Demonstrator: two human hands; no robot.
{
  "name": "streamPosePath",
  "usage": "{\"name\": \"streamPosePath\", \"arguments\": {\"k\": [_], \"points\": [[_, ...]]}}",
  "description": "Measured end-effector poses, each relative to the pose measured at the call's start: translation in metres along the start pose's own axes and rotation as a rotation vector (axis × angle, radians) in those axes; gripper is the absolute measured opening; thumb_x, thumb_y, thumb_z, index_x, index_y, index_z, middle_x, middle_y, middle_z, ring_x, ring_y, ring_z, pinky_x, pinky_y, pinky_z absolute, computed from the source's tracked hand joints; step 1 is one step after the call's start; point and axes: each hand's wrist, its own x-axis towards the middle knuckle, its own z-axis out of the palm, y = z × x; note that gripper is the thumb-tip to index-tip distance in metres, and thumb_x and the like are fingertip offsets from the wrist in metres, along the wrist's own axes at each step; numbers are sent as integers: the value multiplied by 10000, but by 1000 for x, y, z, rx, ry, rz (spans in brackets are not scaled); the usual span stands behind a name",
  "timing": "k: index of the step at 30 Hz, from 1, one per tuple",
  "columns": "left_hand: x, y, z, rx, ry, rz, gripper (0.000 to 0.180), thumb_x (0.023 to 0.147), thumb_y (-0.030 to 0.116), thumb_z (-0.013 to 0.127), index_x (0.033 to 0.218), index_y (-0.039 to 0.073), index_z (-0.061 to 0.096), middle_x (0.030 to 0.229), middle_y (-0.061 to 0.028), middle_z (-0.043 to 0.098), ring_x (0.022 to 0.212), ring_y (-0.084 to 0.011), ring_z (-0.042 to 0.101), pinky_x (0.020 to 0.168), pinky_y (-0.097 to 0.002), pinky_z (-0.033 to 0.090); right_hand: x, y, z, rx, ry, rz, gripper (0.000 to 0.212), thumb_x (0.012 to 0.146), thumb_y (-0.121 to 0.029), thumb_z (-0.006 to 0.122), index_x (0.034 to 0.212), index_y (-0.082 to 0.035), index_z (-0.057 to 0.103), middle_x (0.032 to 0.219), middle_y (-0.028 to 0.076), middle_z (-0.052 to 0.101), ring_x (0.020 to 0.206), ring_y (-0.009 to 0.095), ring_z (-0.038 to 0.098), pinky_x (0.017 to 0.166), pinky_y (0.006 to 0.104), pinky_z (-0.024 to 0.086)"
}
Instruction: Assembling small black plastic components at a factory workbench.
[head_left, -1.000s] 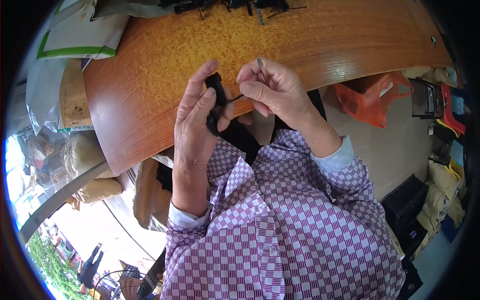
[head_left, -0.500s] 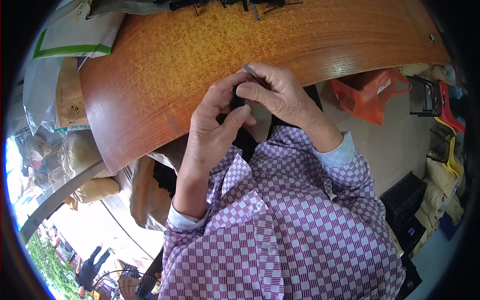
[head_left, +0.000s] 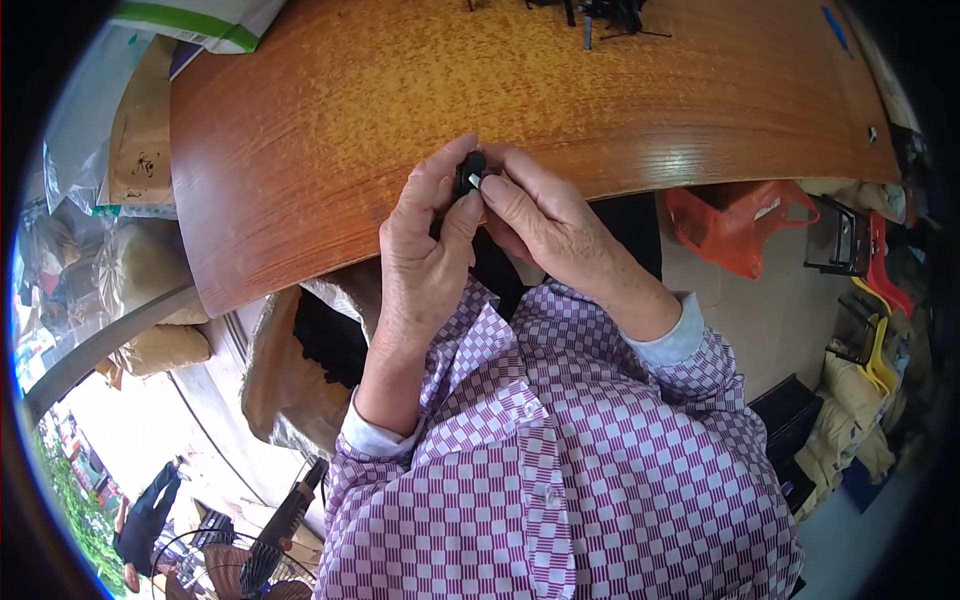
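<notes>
Bare brown wooden tabletop (head_left: pixel 420 110) stretches open ahead of the hands; small black parts (head_left: pixel 610 14) crowd its far edge, paper sacks (head_left: pixel 140 140) its left.

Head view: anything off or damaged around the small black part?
Nothing stands out. Both hands, left hand and right hand, pinch the small black part over the wooden table edge. Loose black parts lie at the far edge.
</notes>
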Motion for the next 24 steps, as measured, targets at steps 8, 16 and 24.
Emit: {"name": "streamPosePath", "arguments": {"k": [8, 16, 24], "points": [[-16, -7, -14, 457, 186, 218, 372, 829, -76, 541, 1188, 20, 569, 1023, -158, 649, 929, -234, 654, 799, -284, 496, 11, 16, 22, 47, -34, 10, 225, 978, -153, 468, 1177, -51, 491, 766, -14, 512, 621, 64, 488, 534, 215, 414], [-81, 3, -90, 736, 320, -157, 320, 874, -48, 503, 1185, 1, 553, 1032, -163, 649, 852, -221, 669, 766, -299, 525, 33, -28, -23, -783, -110, -138, 351, 918, -314, 565, 1115, -25, 539, 673, 65, 595, 540, 133, 549, 480, 271, 446], [-114, 12, -125, 1518, 46, -145, 307, 865, 103, 554, 1171, 99, 572, 1017, -130, 633, 873, -311, 633, 738, -391, 492, 92, -39, -139, -1222, 627, -490, 272, 864, -269, 656, 954, -17, 608, 629, 73, 608, 504, 174, 576, 462, 270, 453]]}}
